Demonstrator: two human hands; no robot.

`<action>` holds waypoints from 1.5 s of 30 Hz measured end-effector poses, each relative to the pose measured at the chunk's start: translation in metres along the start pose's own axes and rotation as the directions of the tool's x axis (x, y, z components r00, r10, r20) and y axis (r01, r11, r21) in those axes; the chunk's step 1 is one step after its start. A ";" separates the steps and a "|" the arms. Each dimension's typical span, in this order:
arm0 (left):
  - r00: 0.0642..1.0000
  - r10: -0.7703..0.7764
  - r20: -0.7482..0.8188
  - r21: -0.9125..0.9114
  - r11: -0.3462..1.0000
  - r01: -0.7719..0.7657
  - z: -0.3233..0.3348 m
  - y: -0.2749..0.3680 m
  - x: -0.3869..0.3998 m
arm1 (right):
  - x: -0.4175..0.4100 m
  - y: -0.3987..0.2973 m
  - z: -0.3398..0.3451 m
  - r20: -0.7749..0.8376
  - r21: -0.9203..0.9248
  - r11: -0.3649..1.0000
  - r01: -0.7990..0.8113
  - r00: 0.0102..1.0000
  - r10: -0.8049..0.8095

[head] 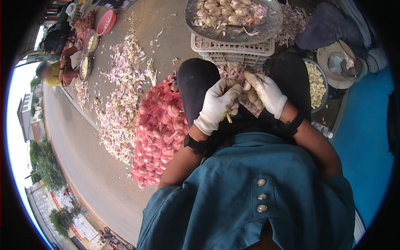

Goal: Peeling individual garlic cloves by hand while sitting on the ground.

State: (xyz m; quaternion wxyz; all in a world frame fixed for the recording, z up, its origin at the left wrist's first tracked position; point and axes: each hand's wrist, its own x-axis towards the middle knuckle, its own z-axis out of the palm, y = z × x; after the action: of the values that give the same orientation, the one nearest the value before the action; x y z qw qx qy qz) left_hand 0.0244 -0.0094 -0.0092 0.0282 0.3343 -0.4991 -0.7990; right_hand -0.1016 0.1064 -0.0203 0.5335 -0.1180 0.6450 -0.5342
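Note:
Both my hands wear whitish work gloves, soiled at the fingertips, and meet above my lap between my knees. My left hand (pixel 215 104) is curled around a piece of garlic with a yellowish stem (pixel 229 118) poking out below. The fingertips of my right hand (pixel 270 95) pinch a pinkish garlic clove (pixel 247 86) close to the left fingers. Parts of the garlic are hidden by the gloves. Papery garlic skins (pixel 231 71) lie beneath and beyond the hands. Against my left knee leans a red mesh sack (pixel 161 134) full of garlic bulbs.
Ahead, a round tray (pixel 234 35) of garlic bulbs rests on white plastic crates (pixel 232 48). On the right are a basin of peeled cloves (pixel 315 84), a bottle (pixel 322 130) and a co-worker's gloved hand (pixel 351 68). Garlic skins (pixel 122 118) cover the ground leftward; people (pixel 57 73) sit beyond.

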 end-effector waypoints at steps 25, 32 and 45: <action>0.987 -0.149 0.060 -0.198 0.967 0.158 -0.003 -0.005 0.011 | 0.005 0.016 0.017 -0.071 -0.139 0.950 0.280 0.954 -0.292; 0.997 -0.064 -0.034 -0.106 0.993 0.060 0.001 -0.010 0.010 | 0.001 0.012 0.012 0.012 -0.098 0.977 0.192 0.981 -0.192; 0.999 0.020 -0.046 0.114 0.993 -0.015 0.002 -0.006 -0.001 | 0.001 0.006 0.005 -0.030 -0.205 0.974 0.098 0.994 -0.106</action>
State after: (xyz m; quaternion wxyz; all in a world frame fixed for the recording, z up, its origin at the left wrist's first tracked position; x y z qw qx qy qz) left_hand 0.0254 -0.0043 -0.0132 0.0280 0.3497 -0.5459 -0.7608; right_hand -0.0953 0.1052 -0.0256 0.4774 -0.1941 0.6999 -0.4946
